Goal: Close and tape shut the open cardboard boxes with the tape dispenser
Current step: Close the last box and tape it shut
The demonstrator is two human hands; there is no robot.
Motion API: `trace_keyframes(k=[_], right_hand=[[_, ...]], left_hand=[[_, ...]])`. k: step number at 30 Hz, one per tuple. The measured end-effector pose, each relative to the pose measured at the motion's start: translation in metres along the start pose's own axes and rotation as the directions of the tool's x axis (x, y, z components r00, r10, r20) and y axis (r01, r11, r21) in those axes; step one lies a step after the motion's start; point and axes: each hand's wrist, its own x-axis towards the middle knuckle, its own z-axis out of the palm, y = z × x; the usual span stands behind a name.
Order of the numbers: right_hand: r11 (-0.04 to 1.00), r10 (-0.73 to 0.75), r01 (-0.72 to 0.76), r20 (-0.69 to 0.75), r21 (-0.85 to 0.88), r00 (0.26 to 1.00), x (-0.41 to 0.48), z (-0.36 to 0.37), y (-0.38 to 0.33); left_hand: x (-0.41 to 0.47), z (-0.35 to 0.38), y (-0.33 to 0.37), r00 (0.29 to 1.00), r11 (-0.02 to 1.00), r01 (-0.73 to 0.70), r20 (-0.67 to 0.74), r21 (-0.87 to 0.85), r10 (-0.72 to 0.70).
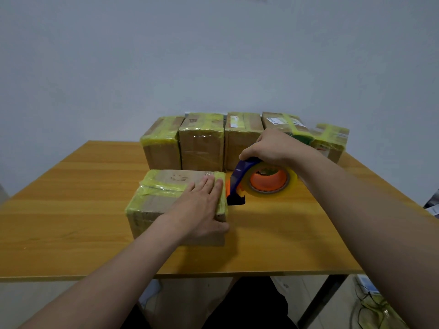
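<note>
A: Where is the work now?

B: The box lies at the near middle of the table. The left hand is flat on its top, fingers straight, thumb over the right edge; it presses and does not grip. The right hand is wrapped round the handle of the dispenser, whose cutter end points down just beside the box's right side.

A: How should the strip be finished?

B: I'd judge this is the end of a pass. Bear down with the palm so the box can't slide, carry the tape down the side wall, then tilt the cutter in and snap it off cleanly. Smooth the tail flat afterwards. Whether tape runs from the roll to the box I cannot tell; it is too pale against the wood.

A: Any writing?

B: There is faint print on the box top, unreadable. A white label sits on one box in the back row, its text too small to read. No brand is legible on the dispenser.
</note>
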Motion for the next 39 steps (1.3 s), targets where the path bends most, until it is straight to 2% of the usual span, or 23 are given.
trace_keyframes(k=[3, 10, 13, 17, 22, 29, 34, 39], right_hand=[[0.990, 0.075, -0.073, 0.018, -0.119, 0.997, 0.002, 0.028, 0.007], [0.993, 0.097, -0.100, -0.044, -0.067, 0.994, 0.008, 0.042, 0.020], [0.992, 0.099, -0.107, -0.105, -0.066, 0.989, 0.006, 0.038, 0.023], [0.989, 0.141, -0.146, -0.156, -0.021, 0.978, 0.005, 0.030, 0.037], [0.968, 0.230, -0.197, -0.234, 0.156, 0.945, -0.004, 0.029, 0.057], [0.901, 0.279, -0.115, -0.355, 0.419, 0.892, -0.013, 0.050, 0.055], [0.854, 0.327, -0.082, -0.407, 0.514, 0.853, -0.015, 0.055, 0.047], [0.789, 0.356, -0.024, -0.424, 0.613, 0.833, -0.020, 0.063, 0.038]], left_hand=[[-0.001, 0.001, -0.001, 1.000, 1.000, -0.002, -0.008, -0.004, 0.002], [-0.003, -0.007, 0.000, 1.000, 1.000, -0.010, -0.011, -0.026, 0.010], [0.001, -0.018, -0.003, 0.997, 0.994, -0.076, -0.016, 0.073, 0.077], [0.011, -0.029, -0.009, 0.968, 0.970, -0.206, -0.117, 0.126, 0.221], [0.019, -0.023, -0.013, 0.944, 0.950, -0.305, -0.110, 0.063, 0.311], [0.024, -0.019, -0.010, 0.952, 0.962, -0.272, -0.140, 0.020, 0.272], [0.025, -0.018, -0.010, 0.954, 0.964, -0.259, -0.137, 0.065, 0.265], [0.021, -0.022, -0.009, 0.953, 0.971, -0.241, -0.189, 0.013, 0.239]])
